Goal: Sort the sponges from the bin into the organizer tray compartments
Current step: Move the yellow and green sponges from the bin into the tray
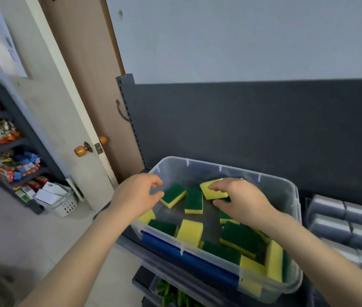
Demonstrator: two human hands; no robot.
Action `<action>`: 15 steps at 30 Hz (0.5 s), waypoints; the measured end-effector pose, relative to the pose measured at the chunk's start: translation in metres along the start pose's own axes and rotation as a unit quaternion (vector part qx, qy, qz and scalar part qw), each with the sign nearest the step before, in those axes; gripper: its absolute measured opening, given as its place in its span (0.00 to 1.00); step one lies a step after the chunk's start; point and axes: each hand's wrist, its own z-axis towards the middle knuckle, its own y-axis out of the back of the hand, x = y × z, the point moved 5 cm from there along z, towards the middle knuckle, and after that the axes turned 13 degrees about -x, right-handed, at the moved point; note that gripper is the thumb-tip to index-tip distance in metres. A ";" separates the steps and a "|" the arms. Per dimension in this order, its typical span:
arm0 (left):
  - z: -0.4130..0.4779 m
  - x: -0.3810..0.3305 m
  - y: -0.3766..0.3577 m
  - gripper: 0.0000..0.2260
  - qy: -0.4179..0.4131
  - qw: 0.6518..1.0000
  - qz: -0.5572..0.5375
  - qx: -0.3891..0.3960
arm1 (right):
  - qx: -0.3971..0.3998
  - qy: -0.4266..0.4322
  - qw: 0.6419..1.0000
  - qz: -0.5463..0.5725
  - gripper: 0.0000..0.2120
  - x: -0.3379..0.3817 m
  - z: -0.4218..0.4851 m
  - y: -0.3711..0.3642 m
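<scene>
Pinching yellow rectangular foam sponge (211, 194) inside clear plastic bin (219, 168) with right hand (242, 202); left hand (139, 193) hovering empty, half-open, green-topped sponge (173, 193) lying just right of it.

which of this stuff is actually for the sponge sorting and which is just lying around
For the job: clear bin, loose sponges, yellow-topped sponge gripped by the right hand, left hand by the rim.
Just about: snack shelf, white basket, door knob.

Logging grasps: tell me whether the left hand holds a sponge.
No: the left hand by the bin rim holds nothing; the right hand grips a sponge.
</scene>
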 end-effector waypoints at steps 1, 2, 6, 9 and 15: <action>0.004 0.006 -0.004 0.16 0.001 1.000 -0.002 0.007 | 0.021 0.012 1.000 0.002 0.19 -0.001 0.010 -0.011; 0.008 0.011 -0.009 0.15 0.002 1.000 -0.003 0.016 | 0.047 0.023 0.999 0.000 0.19 -0.004 0.018 -0.024; 0.023 0.027 -0.032 0.15 0.002 0.999 -0.012 0.053 | 0.140 0.040 0.989 -0.015 0.19 -0.014 0.040 -0.068; 0.038 0.029 -0.052 0.13 -0.007 0.997 -0.032 0.075 | 0.165 0.039 0.985 -0.016 0.19 -0.018 0.049 -0.091; 0.078 0.026 -0.098 0.14 -0.059 0.987 -0.034 0.142 | 0.192 0.031 0.980 -0.030 0.20 -0.012 0.058 -0.131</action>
